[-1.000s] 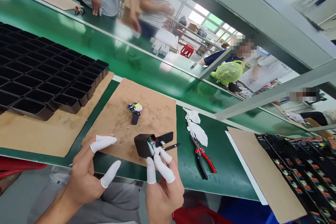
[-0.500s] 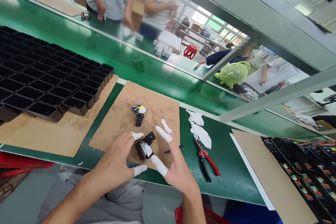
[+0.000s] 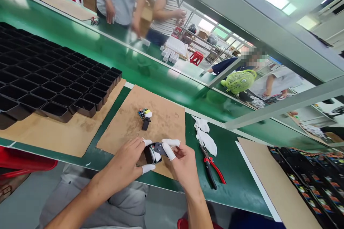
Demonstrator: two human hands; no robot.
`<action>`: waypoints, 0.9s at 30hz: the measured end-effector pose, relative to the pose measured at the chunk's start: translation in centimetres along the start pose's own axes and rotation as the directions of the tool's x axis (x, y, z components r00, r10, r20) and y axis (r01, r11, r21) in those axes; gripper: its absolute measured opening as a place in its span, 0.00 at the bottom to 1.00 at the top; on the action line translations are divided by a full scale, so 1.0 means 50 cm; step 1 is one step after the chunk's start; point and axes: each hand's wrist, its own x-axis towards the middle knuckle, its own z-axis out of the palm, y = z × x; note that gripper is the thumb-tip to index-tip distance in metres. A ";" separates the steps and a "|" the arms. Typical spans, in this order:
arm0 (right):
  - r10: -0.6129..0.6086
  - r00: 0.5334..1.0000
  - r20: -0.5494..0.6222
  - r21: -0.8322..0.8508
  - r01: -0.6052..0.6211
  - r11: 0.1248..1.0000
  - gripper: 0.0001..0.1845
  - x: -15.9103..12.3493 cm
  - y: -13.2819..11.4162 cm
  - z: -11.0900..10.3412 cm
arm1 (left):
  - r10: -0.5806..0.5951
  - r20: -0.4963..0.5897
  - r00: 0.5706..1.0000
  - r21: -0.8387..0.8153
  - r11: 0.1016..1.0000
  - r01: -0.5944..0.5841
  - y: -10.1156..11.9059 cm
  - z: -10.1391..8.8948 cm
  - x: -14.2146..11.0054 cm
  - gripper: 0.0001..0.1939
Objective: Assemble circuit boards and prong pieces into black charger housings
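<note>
Black housing, its open top showing white material, is at the near part of a cardboard sheet; whether it rests there or is slightly raised cannot be told. The left hand keeps a narrow grip on it, finger on the far side, thumb on the near side. The right hand pinches a black lid partly over the opening. Beyond lies a circuit board. At right, on the green bench, pliers lie with handles spread.
</note>
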 end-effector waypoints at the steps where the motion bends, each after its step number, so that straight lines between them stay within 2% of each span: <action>1: 0.017 1.000 -0.014 0.013 -0.017 1.000 0.22 0.002 0.000 0.004 | 0.011 -0.006 1.000 0.005 1.000 -0.011 -0.002 0.000 0.000 0.19; 5: 0.023 0.997 -0.078 0.009 -0.022 1.000 0.26 -0.002 -0.009 0.019 | 0.032 0.003 0.999 0.007 0.999 -0.032 -0.003 -0.002 0.002 0.18; 10: -0.104 0.974 -0.203 -0.178 0.067 0.982 0.11 -0.042 -0.038 0.042 | 0.008 0.026 1.000 0.001 1.000 -0.008 0.007 -0.003 0.005 0.13; 12: -0.172 0.958 -0.229 -0.258 0.111 0.960 0.06 -0.061 -0.043 0.051 | -0.004 0.032 0.999 0.013 1.000 0.004 0.010 -0.002 0.006 0.14; 15: -0.299 0.938 -0.176 -0.374 0.217 0.902 0.10 -0.084 -0.035 0.061 | -0.035 0.051 0.998 0.044 0.999 0.033 0.014 -0.001 0.008 0.18; 18: -0.410 0.903 -0.127 -0.459 0.313 0.832 0.17 -0.102 -0.015 0.067 | -0.058 0.067 0.996 0.052 0.997 0.054 0.019 0.000 0.012 0.17; 22: -0.455 0.869 -0.193 -0.487 0.317 0.814 0.15 -0.114 -0.002 0.077 | -0.042 0.087 0.995 0.028 0.999 0.039 0.025 -0.003 0.014 0.14; 25: -0.518 0.839 -0.169 -0.502 0.379 0.777 0.15 -0.115 -0.006 0.088 | -0.040 0.104 0.994 -0.001 0.999 0.040 0.030 -0.007 0.014 0.13; 27: -0.578 0.805 -0.130 -0.546 0.429 0.720 0.16 -0.113 -0.008 0.092 | -0.039 0.105 0.994 -0.010 0.999 0.040 0.032 -0.010 0.013 0.15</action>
